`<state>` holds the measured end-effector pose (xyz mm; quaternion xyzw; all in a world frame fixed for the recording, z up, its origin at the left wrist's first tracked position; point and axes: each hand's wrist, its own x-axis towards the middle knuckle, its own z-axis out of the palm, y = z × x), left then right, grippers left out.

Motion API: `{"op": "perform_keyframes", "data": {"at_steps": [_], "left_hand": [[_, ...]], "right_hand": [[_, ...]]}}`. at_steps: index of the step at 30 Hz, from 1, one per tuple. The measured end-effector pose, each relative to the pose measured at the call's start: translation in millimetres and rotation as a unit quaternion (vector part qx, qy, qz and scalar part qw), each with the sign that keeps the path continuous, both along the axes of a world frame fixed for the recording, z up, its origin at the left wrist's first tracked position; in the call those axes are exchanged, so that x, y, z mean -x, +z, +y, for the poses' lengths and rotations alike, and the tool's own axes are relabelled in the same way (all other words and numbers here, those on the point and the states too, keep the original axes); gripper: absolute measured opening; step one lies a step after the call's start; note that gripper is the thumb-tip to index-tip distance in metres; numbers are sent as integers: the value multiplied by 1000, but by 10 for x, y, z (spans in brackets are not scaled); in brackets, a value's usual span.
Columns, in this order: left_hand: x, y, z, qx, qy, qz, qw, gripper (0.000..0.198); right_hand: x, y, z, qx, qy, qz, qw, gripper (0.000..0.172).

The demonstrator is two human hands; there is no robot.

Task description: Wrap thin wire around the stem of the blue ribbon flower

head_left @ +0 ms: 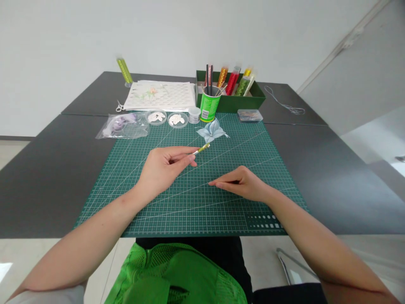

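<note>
My left hand (169,165) is raised over the green cutting mat (177,215), thumb and fingers pinching a thin rod wrapped in yellow-green thread (203,148). The rod slants up to the right, with a pale tip at its far end. To the right and nearer to me, my right hand (240,183) is closed in a pinch. Whatever lies between its fingertips, perhaps a fine thread, is too small to make out. Just beyond the rod, a pale blue fabric flower (212,131) with pointed petals rests on the mat.
Behind the flower stand a green cup (209,105) of tools and a dark green box (234,102) of thread spools. Two round dishes (177,120) of white pieces, a plastic bag (123,126), papers (161,95), small scissors (119,106) and a clear case (249,115) lie around.
</note>
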<state>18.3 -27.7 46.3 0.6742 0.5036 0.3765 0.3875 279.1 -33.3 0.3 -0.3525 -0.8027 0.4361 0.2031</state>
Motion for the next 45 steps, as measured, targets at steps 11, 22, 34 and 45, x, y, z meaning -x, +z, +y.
{"op": "perform_keyframes", "data": {"at_steps": [11, 22, 34, 45], "left_hand": [[100, -79, 167, -23, 23, 87, 996, 33], [21, -66, 14, 13, -175, 168, 970, 28], [1, -2, -27, 16, -214, 160, 963, 21], [22, -44, 15, 87, -239, 162, 953, 30]], "right_hand": [[-4, 287, -96, 28, 122, 63, 990, 28], [292, 1043, 306, -121, -57, 129, 983, 29], [298, 364, 838, -76, -104, 144, 981, 38], [278, 674, 579, -102, -68, 222, 967, 29]]}}
